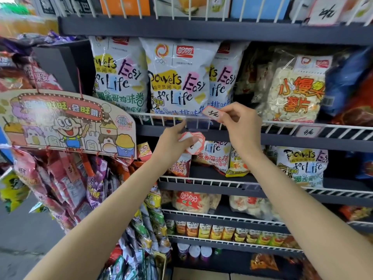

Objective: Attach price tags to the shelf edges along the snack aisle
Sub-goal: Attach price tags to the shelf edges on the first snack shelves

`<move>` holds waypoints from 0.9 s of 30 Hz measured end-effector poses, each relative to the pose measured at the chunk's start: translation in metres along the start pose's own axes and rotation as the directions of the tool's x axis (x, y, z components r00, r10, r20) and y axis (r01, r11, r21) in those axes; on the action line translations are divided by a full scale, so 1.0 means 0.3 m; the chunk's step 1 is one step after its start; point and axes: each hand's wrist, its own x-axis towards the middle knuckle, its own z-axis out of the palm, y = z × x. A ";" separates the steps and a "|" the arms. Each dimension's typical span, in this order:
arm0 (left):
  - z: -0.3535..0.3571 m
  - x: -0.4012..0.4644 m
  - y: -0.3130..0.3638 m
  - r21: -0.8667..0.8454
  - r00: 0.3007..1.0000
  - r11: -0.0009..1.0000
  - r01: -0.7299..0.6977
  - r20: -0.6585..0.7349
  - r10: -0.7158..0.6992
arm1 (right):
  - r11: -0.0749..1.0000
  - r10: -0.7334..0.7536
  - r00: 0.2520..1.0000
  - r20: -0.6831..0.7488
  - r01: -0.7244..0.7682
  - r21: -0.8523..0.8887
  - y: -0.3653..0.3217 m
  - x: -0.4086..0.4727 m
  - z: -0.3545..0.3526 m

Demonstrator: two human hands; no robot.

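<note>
The right hand (241, 120) is pinching a small white price tag with a red border (213, 114) between thumb and fingertips, holding it tilted at the front edge of the white wire shelf rail (302, 126), just above the right end of a clear plastic tag holder (194, 125) clipped to that rail. The left hand (175, 139) is reaching up to the left end of the same holder, its fingers curling around a loose stack of red-bordered white price tags (191, 141) that is fanning out below its palm; whether a fingertip is touching the holder cannot be told.

Behind the rail, white snack bags printed "Powers Easy for Life" (177, 77) are standing upright along the shelf's front edge, with a clear bag of pale chips with orange lettering (296, 91) to their right. Further right on the same rail, a handwritten white tag (308, 132) is sitting in place, and another larger tag (325, 12) is hanging at the right end of the shelf above. A cartoon cardboard display sign (66, 122) is hanging off the left side of the shelving, with strips of foil snack packets (66, 182) dangling beneath it.
</note>
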 end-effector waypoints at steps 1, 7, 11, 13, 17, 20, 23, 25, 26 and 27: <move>-0.002 -0.002 -0.003 -0.017 1.000 1.000 0.001 0.000 -0.001 | 1.000 -0.011 1.000 0.012 0.011 -0.006 -0.001 -0.001 0.004; -0.026 -0.016 -0.028 -0.039 1.000 0.999 0.015 0.014 -0.014 | 0.995 -0.079 0.997 0.025 0.080 -0.058 -0.002 -0.010 0.024; -0.049 -0.022 -0.045 0.050 0.999 0.999 0.000 0.033 -0.001 | 0.978 -0.175 0.984 0.047 0.179 -0.106 -0.008 -0.004 0.030; -0.057 -0.019 -0.048 0.085 0.999 0.996 -0.009 0.051 0.005 | 0.954 -0.239 0.966 0.096 0.252 -0.162 -0.008 0.012 0.045; -0.066 -0.013 -0.042 0.155 0.998 0.988 -0.028 0.056 0.020 | 0.899 -0.256 0.951 0.176 0.301 -0.318 -0.005 0.035 0.072; -0.071 -0.013 -0.042 0.176 0.997 0.984 -0.034 0.068 0.022 | 0.826 -0.279 0.930 0.237 0.359 -0.434 0.005 0.028 0.082; -0.075 -0.009 -0.047 0.196 0.997 0.980 -0.040 0.076 0.026 | 0.727 -0.366 0.900 0.235 0.435 -0.532 0.024 0.014 0.099; -0.077 -0.007 -0.048 0.195 0.996 0.980 -0.040 0.085 0.024 | 0.667 -0.397 0.884 0.246 0.462 -0.585 0.035 0.003 0.108; -0.079 -0.007 -0.047 0.187 0.996 0.982 -0.038 0.088 0.022 | 0.647 -0.406 0.877 0.256 0.473 -0.598 0.036 -0.001 0.110; -0.080 -0.006 -0.047 0.180 0.996 0.983 -0.037 0.091 0.020 | 0.628 -0.417 0.870 0.263 0.485 -0.608 0.035 -0.002 0.109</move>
